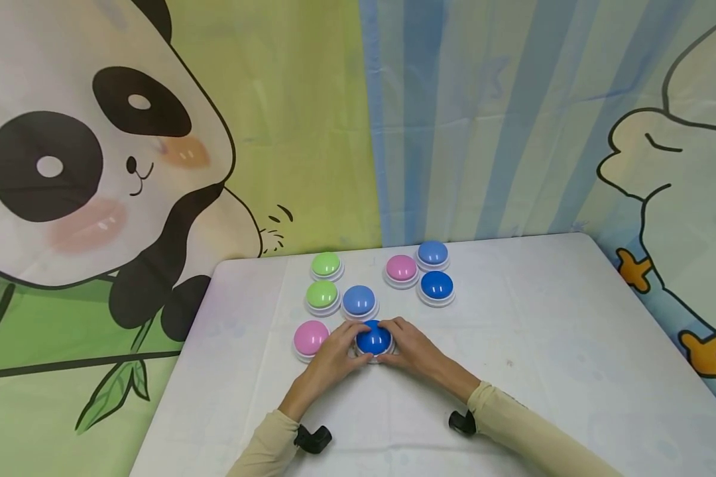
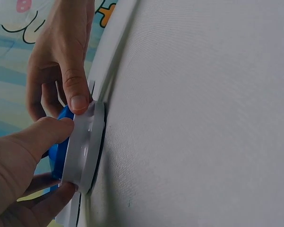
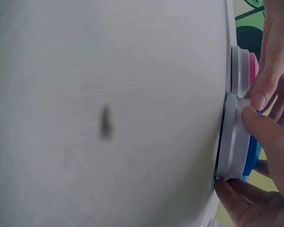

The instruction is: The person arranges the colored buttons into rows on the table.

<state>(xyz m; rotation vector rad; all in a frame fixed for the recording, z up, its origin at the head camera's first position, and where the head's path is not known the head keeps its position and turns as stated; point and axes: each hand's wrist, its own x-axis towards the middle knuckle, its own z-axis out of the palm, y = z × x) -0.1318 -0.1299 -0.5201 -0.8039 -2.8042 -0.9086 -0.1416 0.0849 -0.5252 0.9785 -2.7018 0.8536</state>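
Observation:
A dark blue domed push button (image 1: 374,338) with a round white base sits on the table, held from both sides. My left hand (image 1: 334,349) grips its left edge, and my right hand (image 1: 416,350) grips the right, thumbs at the near side. Both wrist views show the white base (image 2: 85,146) standing on the tabletop, thumbs against its rim. Just left of my left hand is a pink button (image 1: 311,338), partly covered by that hand. Directly behind the held button stands a lighter blue button (image 1: 358,300).
Two green buttons (image 1: 321,294) stand farther back on the left. Back right, another pink button (image 1: 402,267), a light blue button (image 1: 432,252) and a dark blue button (image 1: 437,285) form a cluster. A printed curtain (image 1: 310,132) hangs behind the white table (image 1: 549,344).

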